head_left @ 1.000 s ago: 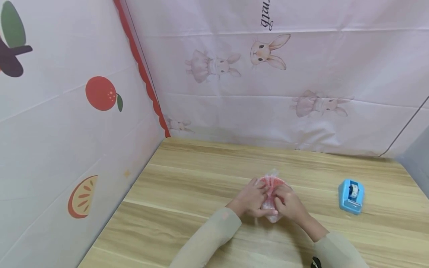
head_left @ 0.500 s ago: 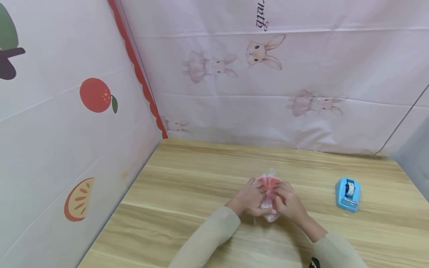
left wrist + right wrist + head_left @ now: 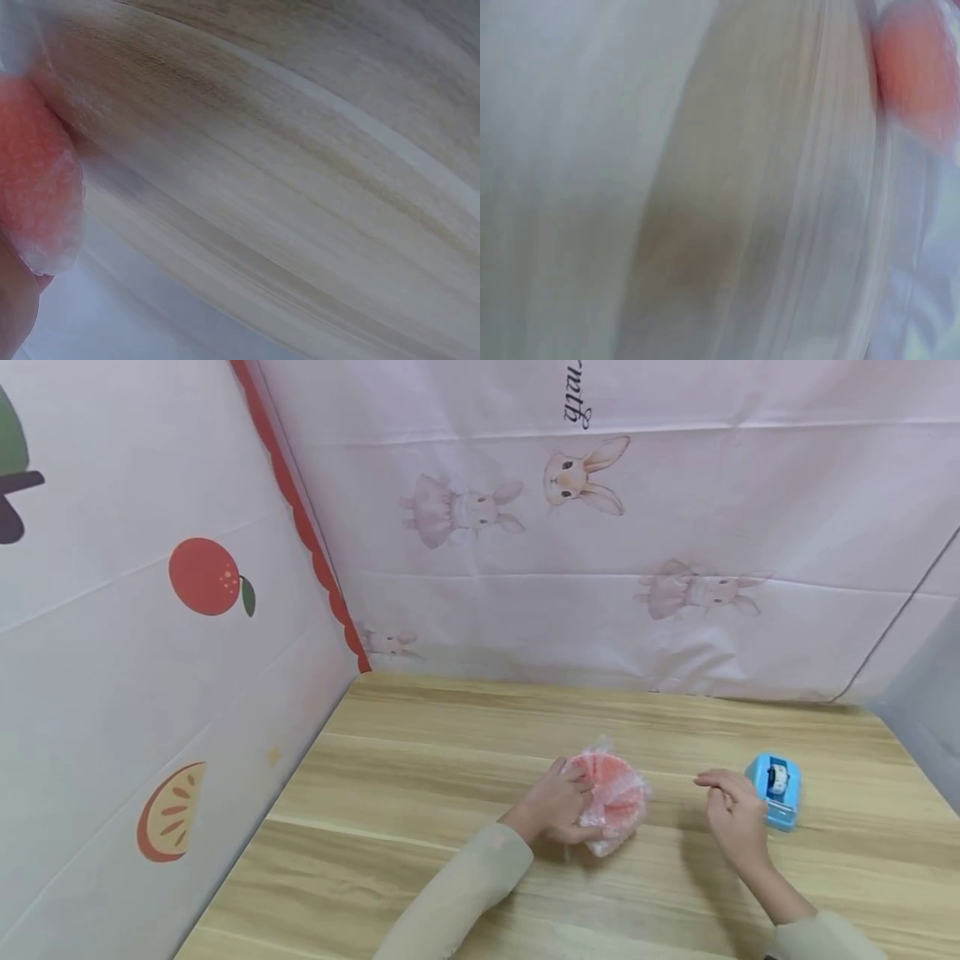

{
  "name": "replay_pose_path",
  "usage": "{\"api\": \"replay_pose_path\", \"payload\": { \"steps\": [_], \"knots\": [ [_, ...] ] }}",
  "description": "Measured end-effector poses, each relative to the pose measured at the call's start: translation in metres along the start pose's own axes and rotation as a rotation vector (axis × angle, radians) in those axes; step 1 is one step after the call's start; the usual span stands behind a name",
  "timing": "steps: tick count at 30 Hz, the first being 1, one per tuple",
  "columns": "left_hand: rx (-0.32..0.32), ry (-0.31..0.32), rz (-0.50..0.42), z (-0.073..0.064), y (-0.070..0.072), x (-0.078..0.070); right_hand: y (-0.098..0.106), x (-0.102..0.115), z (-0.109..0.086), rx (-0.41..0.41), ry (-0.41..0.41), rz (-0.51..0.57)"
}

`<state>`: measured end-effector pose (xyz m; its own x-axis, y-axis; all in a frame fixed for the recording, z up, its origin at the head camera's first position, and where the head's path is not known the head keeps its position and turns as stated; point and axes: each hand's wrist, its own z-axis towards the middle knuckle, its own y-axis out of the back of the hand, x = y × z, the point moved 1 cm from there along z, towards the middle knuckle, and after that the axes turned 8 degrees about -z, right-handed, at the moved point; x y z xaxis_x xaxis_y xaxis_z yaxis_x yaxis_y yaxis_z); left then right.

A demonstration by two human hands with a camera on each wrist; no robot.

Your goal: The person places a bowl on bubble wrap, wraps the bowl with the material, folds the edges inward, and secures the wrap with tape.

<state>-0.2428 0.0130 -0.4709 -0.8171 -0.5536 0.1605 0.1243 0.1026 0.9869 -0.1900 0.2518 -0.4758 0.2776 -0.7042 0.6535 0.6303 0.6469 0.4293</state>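
A round pink thing in crinkled clear plastic wrap (image 3: 622,793) lies on the wooden table; what the wrap covers is hidden. My left hand (image 3: 557,803) holds its left side, fingers bent over the top and thumb along the near edge. In the left wrist view the pink wrapped bundle (image 3: 37,176) shows at the left border. My right hand (image 3: 738,827) is off the bundle, to its right, fingers loosely bent and nothing in them. Just beyond it stands a blue tape dispenser (image 3: 783,812) with a white roll, partly overlapped by the hand. The right wrist view is blurred.
The wooden tabletop (image 3: 420,760) meets a pale pink cloth printed with rabbits (image 3: 480,635) at the back. A white cloth with fruit prints (image 3: 90,693) borders the left side.
My right hand has let go of the wrapped bundle and moved right, close to the tape dispenser. My left hand stays on the bundle. The head view has shifted slightly.
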Motion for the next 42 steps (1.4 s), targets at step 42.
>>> {"api": "replay_pose_path", "payload": {
  "steps": [42],
  "knots": [
    [0.025,0.019,-0.084,-0.002,0.004,0.0,0.072,-0.066,0.003,0.401,-1.174,0.313]
  ]
}}
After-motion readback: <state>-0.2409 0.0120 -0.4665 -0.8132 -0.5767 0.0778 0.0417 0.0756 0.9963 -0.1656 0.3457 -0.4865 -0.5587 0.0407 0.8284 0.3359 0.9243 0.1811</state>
